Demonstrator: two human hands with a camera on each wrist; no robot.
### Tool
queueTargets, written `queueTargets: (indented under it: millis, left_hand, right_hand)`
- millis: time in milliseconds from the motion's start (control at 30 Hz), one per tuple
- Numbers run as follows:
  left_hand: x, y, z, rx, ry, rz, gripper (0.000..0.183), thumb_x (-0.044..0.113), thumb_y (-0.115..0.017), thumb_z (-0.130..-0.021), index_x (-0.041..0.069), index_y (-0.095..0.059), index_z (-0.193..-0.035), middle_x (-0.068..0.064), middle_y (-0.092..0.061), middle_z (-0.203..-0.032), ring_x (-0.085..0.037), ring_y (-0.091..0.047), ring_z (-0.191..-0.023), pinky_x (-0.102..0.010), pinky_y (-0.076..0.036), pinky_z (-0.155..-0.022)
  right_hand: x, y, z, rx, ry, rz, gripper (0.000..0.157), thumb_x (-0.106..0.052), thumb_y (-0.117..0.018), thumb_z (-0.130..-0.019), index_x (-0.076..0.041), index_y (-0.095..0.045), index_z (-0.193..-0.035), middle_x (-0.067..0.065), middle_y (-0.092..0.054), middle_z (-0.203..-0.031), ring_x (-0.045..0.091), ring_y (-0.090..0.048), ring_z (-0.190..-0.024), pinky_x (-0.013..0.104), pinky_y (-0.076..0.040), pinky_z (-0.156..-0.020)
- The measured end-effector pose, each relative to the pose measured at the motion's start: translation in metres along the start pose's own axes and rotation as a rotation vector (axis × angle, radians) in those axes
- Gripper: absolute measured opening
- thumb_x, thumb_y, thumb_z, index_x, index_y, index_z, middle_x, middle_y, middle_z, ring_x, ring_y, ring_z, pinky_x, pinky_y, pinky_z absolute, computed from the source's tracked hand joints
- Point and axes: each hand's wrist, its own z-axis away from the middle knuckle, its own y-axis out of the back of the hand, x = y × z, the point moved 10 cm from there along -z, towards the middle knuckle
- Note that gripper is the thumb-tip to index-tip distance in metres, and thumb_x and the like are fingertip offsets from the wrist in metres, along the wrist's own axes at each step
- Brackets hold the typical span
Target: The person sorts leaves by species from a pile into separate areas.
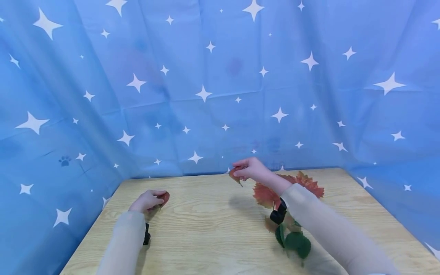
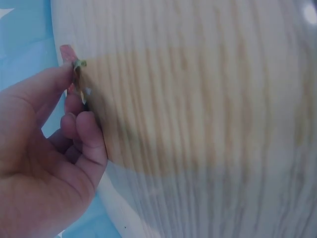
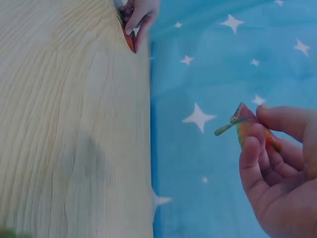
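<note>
My left hand (image 1: 147, 200) pinches a red leaf (image 1: 165, 198) between thumb and fingers, low over the left part of the wooden table. In the left wrist view the same leaf (image 2: 76, 74) is seen nearly edge-on, its greenish stem end by the thumb. Toward the table's back edge, my right hand (image 1: 252, 170) holds up another leaf (image 1: 235, 175), reddish, its stem pointing down. The right wrist view shows this leaf (image 3: 243, 124) as red, orange and green with a green stem, the fingers partly covering it.
Large orange-red leaves (image 1: 266, 195) lie on the table's right side, partly hidden by the right forearm. Nearer me are several green leaves (image 1: 298, 243) and a brownish leaf (image 1: 270, 224). A blue curtain with white stars (image 1: 203, 93) hangs behind the wooden table (image 1: 203, 229).
</note>
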Motion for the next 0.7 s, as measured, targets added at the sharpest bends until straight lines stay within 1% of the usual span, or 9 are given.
queueTargets:
  millis: [167, 200, 300, 400, 500, 633, 700]
  left_hand:
    - [0.000, -0.004, -0.001, -0.020, -0.003, 0.029, 0.050, 0.008, -0.061, -0.095, 0.003, -0.048, -0.142, -0.014, -0.058, -0.109, -0.014, -0.034, -0.055, -0.027, -0.035, -0.055]
    - [-0.001, -0.004, -0.002, -0.018, 0.000, 0.033, 0.050, 0.008, -0.062, -0.094, 0.004, -0.049, -0.142, -0.014, -0.058, -0.112, -0.013, -0.034, -0.055, -0.027, -0.035, -0.055]
    - [-0.002, -0.004, -0.004, -0.029, -0.027, 0.017, 0.050, 0.009, -0.063, -0.094, 0.003, -0.048, -0.142, -0.019, -0.055, -0.124, -0.013, -0.035, -0.056, -0.027, -0.037, -0.056]
    - [-0.003, -0.004, -0.004, -0.037, -0.052, -0.002, 0.050, 0.011, -0.064, -0.094, 0.004, -0.049, -0.142, -0.022, -0.053, -0.132, -0.012, -0.035, -0.054, -0.027, -0.037, -0.054]
    - [-0.004, -0.004, -0.003, -0.051, -0.083, -0.020, 0.051, 0.012, -0.064, -0.094, 0.004, -0.049, -0.142, -0.024, -0.053, -0.132, -0.011, -0.031, -0.049, -0.026, -0.036, -0.051]
    - [-0.003, -0.003, -0.003, -0.052, -0.098, -0.018, 0.050, 0.012, -0.064, -0.094, 0.005, -0.051, -0.141, -0.023, -0.056, -0.128, -0.010, -0.029, -0.046, -0.026, -0.034, -0.048]
    - [-0.001, -0.003, -0.003, -0.052, -0.102, -0.023, 0.049, 0.013, -0.065, -0.094, 0.005, -0.051, -0.141, -0.025, -0.054, -0.129, -0.010, -0.028, -0.046, -0.026, -0.034, -0.049]
  right_hand:
    - [0.002, -0.018, -0.010, 0.006, -0.017, -0.057, 0.040, -0.008, -0.067, -0.091, -0.001, -0.060, -0.130, 0.011, -0.067, -0.107, 0.020, -0.065, -0.081, 0.033, -0.054, -0.069]
    - [0.003, -0.022, -0.012, 0.010, -0.021, -0.077, 0.040, -0.008, -0.067, -0.091, -0.001, -0.061, -0.130, 0.011, -0.067, -0.108, 0.020, -0.065, -0.081, 0.033, -0.054, -0.069]
    - [0.007, -0.034, -0.017, 0.016, -0.024, -0.139, 0.040, -0.008, -0.067, -0.092, -0.001, -0.060, -0.130, 0.012, -0.067, -0.111, 0.020, -0.064, -0.082, 0.033, -0.054, -0.070]
    - [0.013, -0.045, -0.022, 0.029, -0.037, -0.190, 0.039, -0.009, -0.067, -0.092, 0.000, -0.060, -0.130, 0.012, -0.068, -0.110, 0.019, -0.064, -0.080, 0.032, -0.054, -0.070]
    - [0.018, -0.057, -0.029, 0.039, -0.052, -0.219, 0.038, -0.009, -0.066, -0.092, 0.000, -0.061, -0.129, 0.012, -0.068, -0.109, 0.018, -0.063, -0.079, 0.034, -0.054, -0.071]
    - [0.023, -0.070, -0.036, 0.048, -0.058, -0.223, 0.037, -0.009, -0.067, -0.092, -0.001, -0.062, -0.128, 0.011, -0.068, -0.110, 0.018, -0.064, -0.080, 0.038, -0.055, -0.074]
    - [0.025, -0.077, -0.038, 0.047, -0.059, -0.224, 0.037, -0.010, -0.068, -0.091, -0.001, -0.063, -0.127, 0.010, -0.068, -0.111, 0.018, -0.064, -0.080, 0.037, -0.055, -0.074]
